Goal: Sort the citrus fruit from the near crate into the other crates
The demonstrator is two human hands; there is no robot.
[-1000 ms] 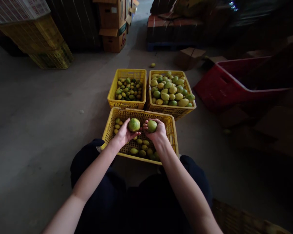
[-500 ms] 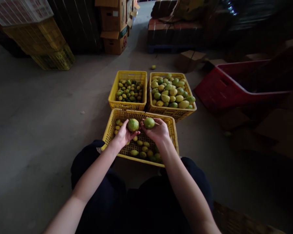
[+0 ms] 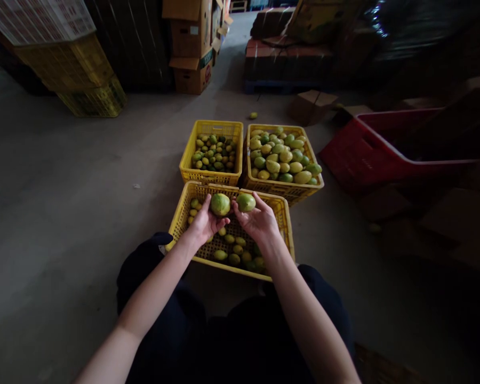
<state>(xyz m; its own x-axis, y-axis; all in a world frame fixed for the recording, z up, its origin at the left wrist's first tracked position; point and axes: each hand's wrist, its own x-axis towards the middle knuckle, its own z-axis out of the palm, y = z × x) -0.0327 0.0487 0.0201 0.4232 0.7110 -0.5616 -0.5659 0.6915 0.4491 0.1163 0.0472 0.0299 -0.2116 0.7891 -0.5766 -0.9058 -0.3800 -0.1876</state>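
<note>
A grey floor (image 3: 84,213) in dim light spreads around the work. Above the near crate (image 3: 232,269), the larger fruit (image 3: 220,205) sits in the left hand (image 3: 205,223), its thumb up one side and its fingers curled beneath; the smaller fruit (image 3: 246,202) is held toward the fingertips of the right hand (image 3: 261,221), palm turned up. Both grips look light, which seems right: cradle rather than squeeze, turn each fruit to see its whole skin, and stay low over the crate so a slip falls short (whether the fingertips of the two hands touch, I cannot tell). Beyond its far rim stand the rear left crate (image 3: 210,175), with small fruit, and the rear right crate (image 3: 284,186), heaped with larger ones. Farther out are a red bin (image 3: 364,154) and stacked cartons (image 3: 187,40)
</note>
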